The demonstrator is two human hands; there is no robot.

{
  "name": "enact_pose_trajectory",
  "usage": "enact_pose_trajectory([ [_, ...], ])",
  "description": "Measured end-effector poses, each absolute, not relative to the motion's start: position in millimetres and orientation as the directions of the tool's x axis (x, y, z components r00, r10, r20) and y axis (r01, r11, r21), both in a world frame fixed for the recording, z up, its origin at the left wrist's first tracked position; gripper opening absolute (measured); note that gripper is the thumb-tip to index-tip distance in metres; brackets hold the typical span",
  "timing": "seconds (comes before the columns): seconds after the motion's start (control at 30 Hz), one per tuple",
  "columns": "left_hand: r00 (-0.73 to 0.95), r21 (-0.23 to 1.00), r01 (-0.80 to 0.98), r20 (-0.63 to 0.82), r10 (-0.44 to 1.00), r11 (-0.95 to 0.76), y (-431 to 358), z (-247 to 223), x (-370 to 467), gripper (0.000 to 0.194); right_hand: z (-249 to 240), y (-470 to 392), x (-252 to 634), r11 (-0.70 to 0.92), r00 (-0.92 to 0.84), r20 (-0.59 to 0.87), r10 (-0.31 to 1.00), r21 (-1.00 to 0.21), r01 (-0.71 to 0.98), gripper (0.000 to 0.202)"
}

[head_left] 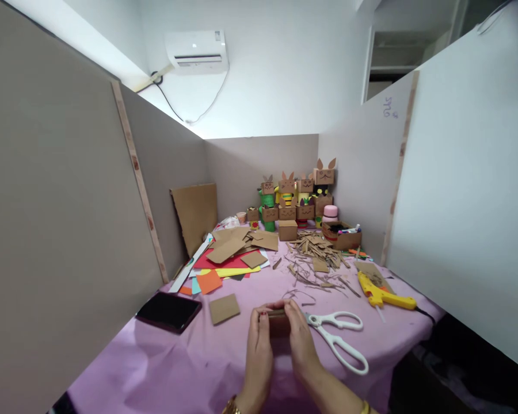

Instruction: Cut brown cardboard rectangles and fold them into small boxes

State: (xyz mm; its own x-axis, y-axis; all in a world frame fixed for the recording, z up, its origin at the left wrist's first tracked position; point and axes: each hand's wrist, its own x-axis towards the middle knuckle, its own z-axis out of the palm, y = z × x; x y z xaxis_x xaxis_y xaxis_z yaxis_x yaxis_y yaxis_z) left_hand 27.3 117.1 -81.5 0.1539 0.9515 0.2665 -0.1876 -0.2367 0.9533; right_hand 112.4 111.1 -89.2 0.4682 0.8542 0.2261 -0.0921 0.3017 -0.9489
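Between my two hands, low at the centre of the head view, are small brown cardboard pieces (278, 326), their upper edges showing and much of them covered by fingers. My left hand (259, 336) is closed on their left side, and my right hand (300, 333) grips their right side. White-handled scissors (334, 333) lie just right of my right hand, handles spread, blades mostly hidden behind it. To the left of my hands, a square of cardboard (224, 309) rests flat on the purple cloth.
A dark tablet or phone (170, 311) lies at left. A yellow glue gun (382, 294) with a cord sits at right. Coloured paper and cardboard sheets (228, 249), cardboard scraps (317, 247), a box of pens (342, 236) and several cardboard animal figures (287, 210) stand further back. Grey partitions (259, 158) enclose the table.
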Motion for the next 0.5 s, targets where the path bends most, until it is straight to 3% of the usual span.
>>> enact_pose_trajectory([
  [0.23,0.240,0.958,-0.153,0.273,0.932,-0.242,124,-87,24,0.021,-94,115,117,0.269,0.464,0.183,0.867,-0.955,-0.127,0.020],
  [0.33,0.247,0.950,-0.132,0.309,0.918,-0.284,128,-89,23,0.027,-96,115,118,0.275,0.443,0.176,0.879,-0.946,-0.170,0.020],
  [0.5,0.243,0.948,-0.086,0.319,0.916,-0.307,130,-88,21,0.021,-104,117,118,0.240,0.424,0.087,0.901,-0.916,-0.321,0.048],
])
